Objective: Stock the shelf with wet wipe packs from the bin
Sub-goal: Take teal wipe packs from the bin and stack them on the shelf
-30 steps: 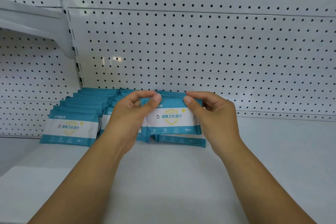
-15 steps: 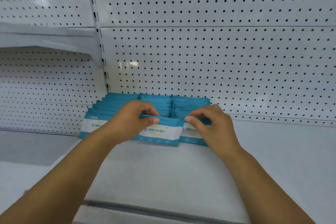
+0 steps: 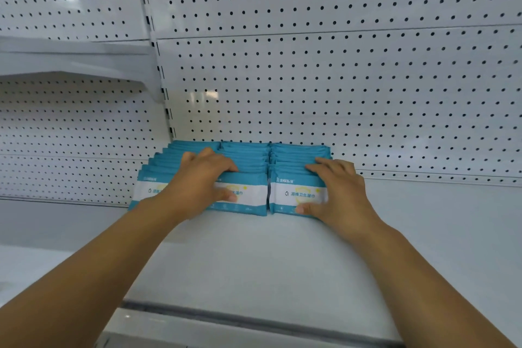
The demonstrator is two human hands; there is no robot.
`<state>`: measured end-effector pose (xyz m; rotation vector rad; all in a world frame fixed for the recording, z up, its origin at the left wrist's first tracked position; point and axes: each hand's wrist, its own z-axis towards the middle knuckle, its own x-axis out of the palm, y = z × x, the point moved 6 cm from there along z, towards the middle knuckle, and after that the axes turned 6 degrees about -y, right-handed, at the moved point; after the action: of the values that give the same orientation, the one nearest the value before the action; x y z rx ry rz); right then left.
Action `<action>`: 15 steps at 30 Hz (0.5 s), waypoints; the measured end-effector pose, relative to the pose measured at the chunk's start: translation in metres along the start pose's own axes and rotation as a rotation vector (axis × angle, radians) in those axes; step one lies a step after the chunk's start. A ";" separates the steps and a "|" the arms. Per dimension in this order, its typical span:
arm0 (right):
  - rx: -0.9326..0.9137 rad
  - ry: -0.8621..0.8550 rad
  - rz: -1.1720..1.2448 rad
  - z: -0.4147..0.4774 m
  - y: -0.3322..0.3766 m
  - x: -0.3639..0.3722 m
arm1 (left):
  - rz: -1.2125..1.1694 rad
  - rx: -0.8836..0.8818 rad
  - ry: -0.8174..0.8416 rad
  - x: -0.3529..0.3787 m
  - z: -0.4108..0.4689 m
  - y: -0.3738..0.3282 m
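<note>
Left fingers (image 3: 223, 167) are curling over the top edge of the middle front pack (image 3: 250, 195), and the thumb (image 3: 228, 197) is pressing on its white label face, so the left hand (image 3: 197, 182) is pinching that pack top to front. Right fingers (image 3: 322, 168) are lying across the top edges of the right row, slightly bent. The right thumb (image 3: 303, 208) is sitting low on the face of the right front pack (image 3: 293, 192), so the right hand (image 3: 343, 195) is clasping that pack between fingers and thumb. Both forearms are reaching in from 7 and 5 o'clock.

The wet wipe packs (image 3: 245, 154) are standing in three rows side by side, touching each other, teal tops leaning back toward 12 o'clock. The left front pack (image 3: 147, 188) is sitting at 9 o'clock of the left hand, partly hidden by the wrist. The rows are sitting at the back of the shelf (image 3: 268, 257), with the rearmost packs right against the pegboard back panel (image 3: 310, 79) at 12 o'clock. The white deck is running out bare toward 3 o'clock of the rows.

A grey front rail (image 3: 226, 316) is crossing the shelf's near edge at 6 o'clock. A higher neighbouring shelf (image 3: 70, 62) is jutting out at 10 o'clock, with more pegboard under it. The bin is not showing.
</note>
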<state>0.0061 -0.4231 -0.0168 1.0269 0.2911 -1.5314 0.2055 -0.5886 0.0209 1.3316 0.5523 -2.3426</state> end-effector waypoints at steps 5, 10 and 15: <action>-0.031 -0.022 -0.025 0.000 0.001 0.002 | 0.052 0.073 -0.093 0.004 0.005 0.003; -0.029 -0.016 -0.050 -0.001 0.001 0.002 | 0.040 0.033 -0.122 0.005 -0.003 0.005; -0.030 -0.041 -0.035 -0.004 0.006 -0.008 | -0.013 0.012 -0.111 0.004 -0.017 0.002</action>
<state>0.0126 -0.4165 -0.0104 0.9703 0.3046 -1.5733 0.2167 -0.5820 0.0090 1.1970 0.5155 -2.4165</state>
